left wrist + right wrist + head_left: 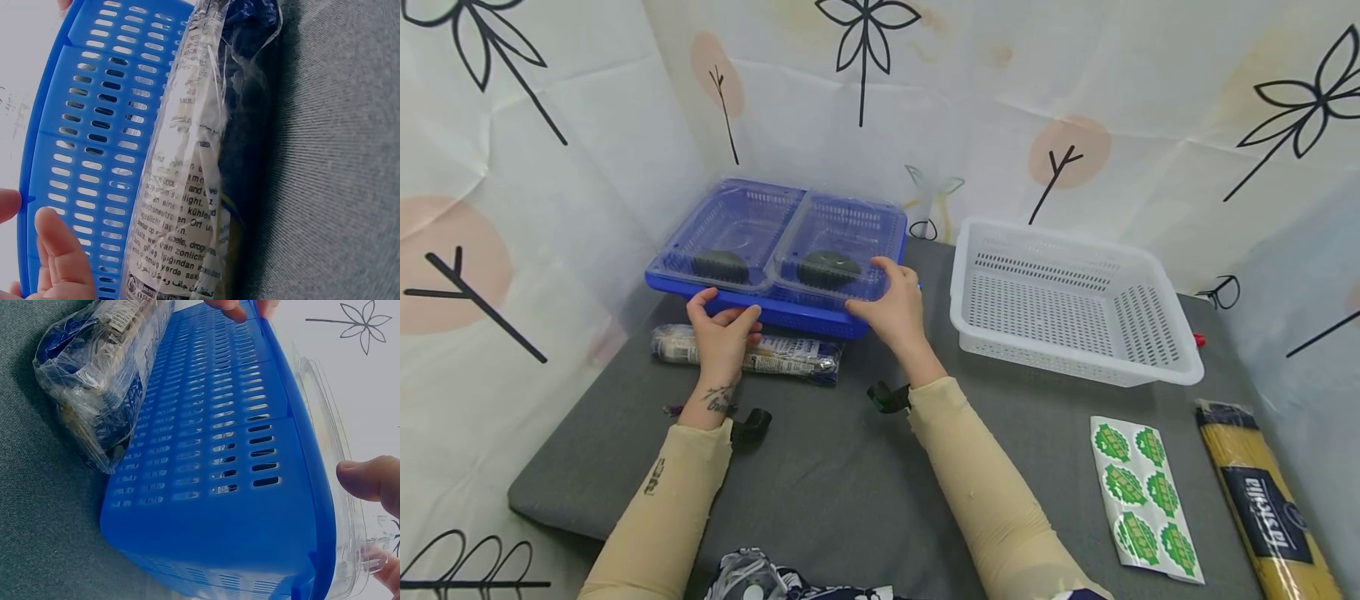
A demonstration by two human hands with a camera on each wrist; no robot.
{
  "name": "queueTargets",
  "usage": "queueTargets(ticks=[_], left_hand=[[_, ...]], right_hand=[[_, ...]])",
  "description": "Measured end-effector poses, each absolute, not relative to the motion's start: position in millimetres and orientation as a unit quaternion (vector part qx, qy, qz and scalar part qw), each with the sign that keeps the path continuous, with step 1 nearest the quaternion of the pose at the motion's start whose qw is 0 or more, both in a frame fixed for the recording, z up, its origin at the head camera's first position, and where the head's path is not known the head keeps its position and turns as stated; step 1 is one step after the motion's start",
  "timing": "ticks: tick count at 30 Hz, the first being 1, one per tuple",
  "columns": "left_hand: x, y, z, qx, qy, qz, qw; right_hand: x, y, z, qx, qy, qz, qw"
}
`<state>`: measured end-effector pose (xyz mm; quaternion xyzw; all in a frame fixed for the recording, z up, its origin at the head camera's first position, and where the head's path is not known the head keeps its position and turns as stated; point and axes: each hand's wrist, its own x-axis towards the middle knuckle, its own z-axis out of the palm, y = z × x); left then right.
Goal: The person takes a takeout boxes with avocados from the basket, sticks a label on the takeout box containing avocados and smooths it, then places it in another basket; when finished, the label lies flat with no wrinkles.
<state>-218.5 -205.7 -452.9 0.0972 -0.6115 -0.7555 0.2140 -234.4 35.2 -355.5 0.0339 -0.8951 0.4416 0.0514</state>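
Observation:
A blue perforated basket point(790, 315) stands at the back left. Two clear plastic containers, the left one point(741, 212) and the right one point(842, 225), lie across its top, and two dark green oval things point(721, 267) show through them. At the basket's front rim, my left hand point(721, 337) pinches the edge between thumb and fingers. My right hand point(895, 308) grips the front right corner of the right container, thumb in front and fingers at the side. A long clear-wrapped package point(790, 357) with printed text lies along the basket's front, partly behind my left hand.
A white perforated basket point(1075, 354) stands right of the blue one, with a small red thing point(1199, 340) by its side. Nearer on the grey table point(842, 483) are a sheet of green round stickers point(1146, 500) and a spaghetti pack point(1270, 508). Patterned cloth point(970, 83) hangs behind.

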Motion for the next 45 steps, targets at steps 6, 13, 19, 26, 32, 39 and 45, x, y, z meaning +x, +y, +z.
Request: queueTargets(ticks=[6,13,19,26,32,39,45], left_hand=[[-220.6,-205.9,-453.6,0.086,-0.602,-0.76,0.227],[-216.2,-206.2,-448.4,0.089,-0.595,-0.77,0.213],[-213.4,-203.2,-443.0,0.093,-0.597,-0.766,0.221],[-206.1,-195.6,-429.0,0.098,-0.592,-0.768,0.223],[-205.6,-195.0,-428.3,0.096,-0.591,-0.769,0.224],[-212.6,-198.6,-438.5,0.104,-0.602,-0.758,0.227],[-199.8,-190.2,-416.5,0.12,-0.591,-0.768,0.213]], right_hand=[[-233.3,36.3,-351.9,0.031,-0.907,0.415,0.063],[-232.8,36.4,-355.0,0.057,-0.879,0.467,0.082],[-234.8,36.4,-363.2,0.086,-0.84,0.523,0.115],[-236.6,36.0,-369.4,0.109,-0.806,0.561,0.153],[-236.4,36.2,-369.5,0.122,-0.794,0.575,0.156],[-233.2,38.1,-362.3,0.104,-0.794,0.588,0.111],[-234.0,40.8,-355.3,0.099,-0.818,0.56,0.086]])
